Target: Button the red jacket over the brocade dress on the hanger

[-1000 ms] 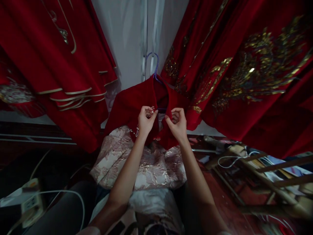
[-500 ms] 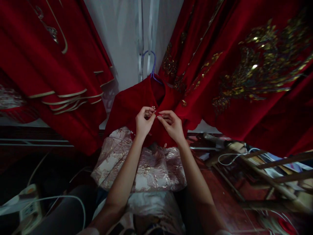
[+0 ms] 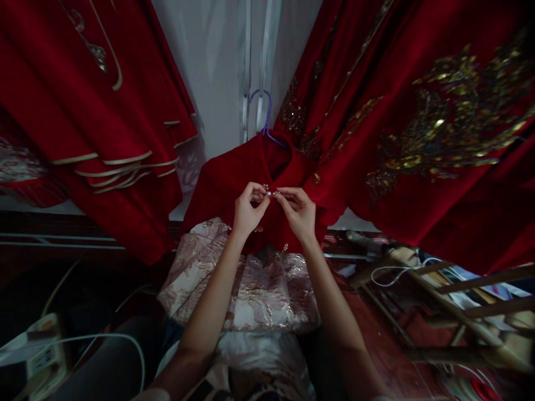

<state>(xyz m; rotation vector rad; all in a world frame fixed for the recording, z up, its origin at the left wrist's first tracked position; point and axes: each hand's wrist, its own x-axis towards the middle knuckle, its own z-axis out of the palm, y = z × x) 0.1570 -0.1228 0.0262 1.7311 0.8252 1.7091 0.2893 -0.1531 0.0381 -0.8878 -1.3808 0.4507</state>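
A red jacket [image 3: 225, 178] with an open collar hangs from a purple hanger [image 3: 267, 114] in front of me. My left hand [image 3: 249, 209] and my right hand [image 3: 300, 214] meet at its front edge below the collar, thumbs and forefingers pinched almost tip to tip. Between the fingertips is a small beaded fastener [image 3: 275, 194], each hand seeming to grip one side; its exact parts are too small to make out. More beaded fasteners show lower down, one [image 3: 285, 247] near the hem. Across my lap, under my forearms, lies shiny pinkish-white brocade cloth [image 3: 271, 306].
Red garments with pale piping [image 3: 125, 111] hang at left, and a red garment with gold sequins [image 3: 443, 128] at right. A wooden rack [image 3: 451, 301] holding papers stands at lower right. A power strip [image 3: 45, 356] with a white cable lies at lower left.
The view has shifted slightly, so the jacket and hanger appear a little farther right. My fingertips remain together at the jacket front, with the beaded fastener between them showing more plainly.
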